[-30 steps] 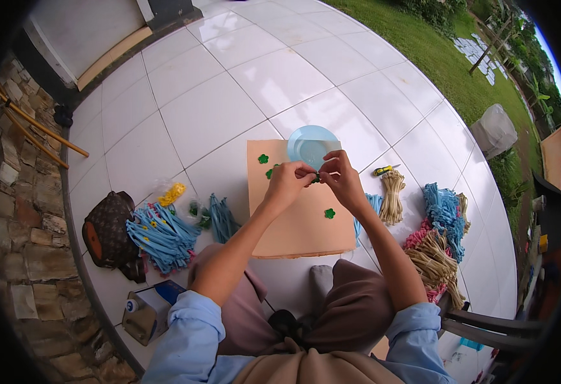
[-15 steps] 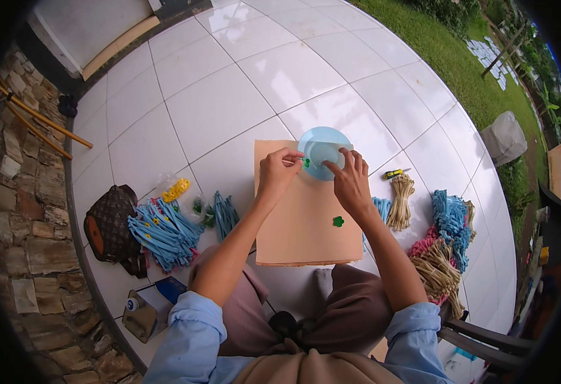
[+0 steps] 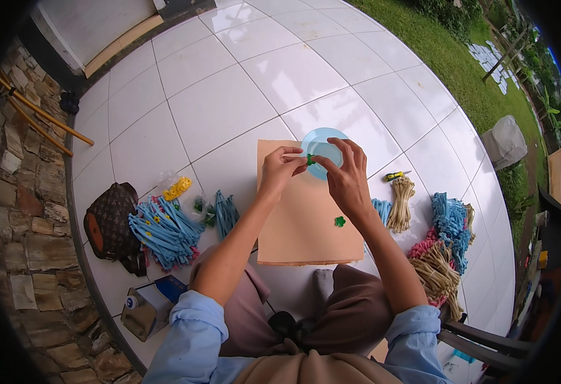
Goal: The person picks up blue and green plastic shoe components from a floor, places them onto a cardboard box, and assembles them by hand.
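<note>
Over the far end of a brown cardboard sheet (image 3: 306,237), both my hands meet at a small green flower-shaped piece (image 3: 310,159). My left hand (image 3: 283,169) pinches it between thumb and fingertips. From the other side, my right hand (image 3: 349,176) has one digit pressed against the piece, with its other fingers raised and curved above. Behind the hands lies a light blue plate (image 3: 322,133), partly covered by the right hand. A second green flower piece (image 3: 339,221) rests on the cardboard near my right wrist.
Left of the cardboard lie bundled blue stems (image 3: 165,230), a bag of yellow pieces (image 3: 177,187), a brown patterned bag (image 3: 113,221) and a metal can (image 3: 141,313). To the right are a screwdriver (image 3: 394,175), a beige bundle (image 3: 401,205) and blue bundles (image 3: 450,221).
My right hand has moved left, and one digit now touches the green flower piece in my left hand. The left hand has shifted slightly right.
</note>
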Action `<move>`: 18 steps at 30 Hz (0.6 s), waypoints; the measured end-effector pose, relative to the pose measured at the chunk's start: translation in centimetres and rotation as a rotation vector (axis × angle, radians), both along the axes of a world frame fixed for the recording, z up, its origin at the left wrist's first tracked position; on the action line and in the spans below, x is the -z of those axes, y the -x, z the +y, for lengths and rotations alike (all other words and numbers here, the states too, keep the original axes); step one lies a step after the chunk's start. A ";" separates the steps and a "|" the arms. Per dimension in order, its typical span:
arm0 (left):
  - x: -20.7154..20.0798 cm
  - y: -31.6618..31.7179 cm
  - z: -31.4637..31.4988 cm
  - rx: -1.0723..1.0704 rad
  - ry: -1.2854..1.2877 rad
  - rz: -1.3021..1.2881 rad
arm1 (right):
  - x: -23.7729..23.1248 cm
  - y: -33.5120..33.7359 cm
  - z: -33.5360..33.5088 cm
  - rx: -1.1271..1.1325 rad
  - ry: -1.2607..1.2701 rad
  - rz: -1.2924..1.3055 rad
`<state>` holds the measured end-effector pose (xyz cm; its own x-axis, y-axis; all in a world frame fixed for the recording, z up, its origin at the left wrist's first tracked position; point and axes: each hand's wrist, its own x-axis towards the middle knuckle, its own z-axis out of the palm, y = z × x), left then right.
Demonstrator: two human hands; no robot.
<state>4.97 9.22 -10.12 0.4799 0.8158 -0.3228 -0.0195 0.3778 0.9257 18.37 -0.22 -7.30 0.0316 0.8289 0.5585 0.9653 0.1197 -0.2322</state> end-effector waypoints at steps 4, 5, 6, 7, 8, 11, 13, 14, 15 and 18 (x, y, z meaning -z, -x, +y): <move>-0.3 0.1 -0.1 -0.005 0.017 0.024 | 0.1 0.0 -0.1 -0.007 0.002 -0.034; -0.3 0.2 -0.1 -0.006 0.021 0.021 | 0.1 0.0 -0.1 -0.008 0.001 -0.033; -0.4 0.1 -0.1 -0.006 0.022 0.021 | 0.2 -0.1 -0.1 -0.013 -0.002 -0.033; -0.5 0.1 -0.1 -0.003 0.026 0.026 | 0.3 -0.2 -0.1 -0.018 -0.005 -0.033; -0.6 0.0 -0.1 0.000 0.031 0.030 | 0.3 -0.2 -0.1 -0.017 -0.005 -0.034; -0.6 0.0 -0.2 0.007 0.041 0.001 | 0.4 -0.2 -0.2 -0.016 0.001 -0.054; -0.7 -0.1 -0.2 0.011 0.049 -0.013 | 0.4 -0.2 -0.2 -0.008 0.001 -0.056; -0.8 -0.2 -0.2 0.014 0.056 -0.028 | 0.4 -0.2 -0.3 -0.007 0.002 -0.056; -0.7 -0.2 -0.3 0.015 0.057 -0.028 | 0.5 -0.3 -0.3 -0.006 0.008 -0.053; -0.7 -0.2 -0.3 0.007 0.072 -0.043 | 0.4 -0.3 -0.5 -0.006 0.008 -0.048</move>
